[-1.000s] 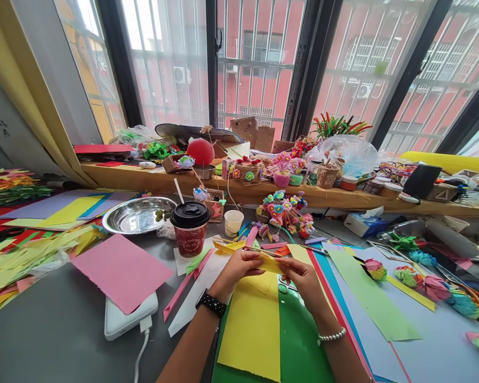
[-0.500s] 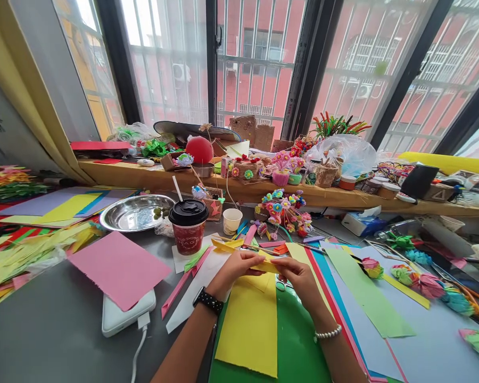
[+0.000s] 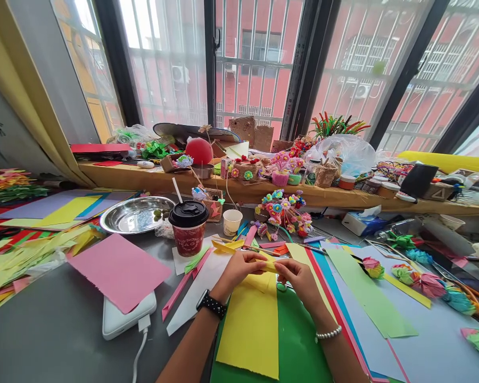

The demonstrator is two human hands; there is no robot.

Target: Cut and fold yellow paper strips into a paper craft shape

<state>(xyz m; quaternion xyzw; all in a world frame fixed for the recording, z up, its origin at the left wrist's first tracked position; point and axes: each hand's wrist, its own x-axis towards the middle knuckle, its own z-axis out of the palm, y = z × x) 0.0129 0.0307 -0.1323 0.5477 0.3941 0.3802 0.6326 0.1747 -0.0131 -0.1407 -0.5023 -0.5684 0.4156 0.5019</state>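
Note:
Between my two hands is a small folded strip of yellow paper [image 3: 270, 263]. My left hand [image 3: 242, 270] pinches its left end, fingers closed, a watch on the wrist. At the other end, my right hand [image 3: 297, 277] grips the strip between thumb and fingers; a beaded bracelet circles that wrist. Below them a larger yellow paper sheet [image 3: 247, 330] lies on a green board [image 3: 303, 346]. Scissors [image 3: 281, 286] show partly beside the right hand, mostly hidden. Another folded yellow paper piece [image 3: 227, 246] rests just beyond the left hand.
A lidded red cup [image 3: 188, 236] with a straw stands left of my hands, near a paper cup [image 3: 232, 222] and a metal plate [image 3: 122, 215]. Pink paper [image 3: 120, 271] covers part of a white power bank [image 3: 130, 319]. Coloured sheets [image 3: 435, 346] and paper flowers [image 3: 429, 285] lie right.
Both hands stay on the yellow strip. Their fingers have shifted slightly, the left hand a little to the right. The surrounding things have not moved.

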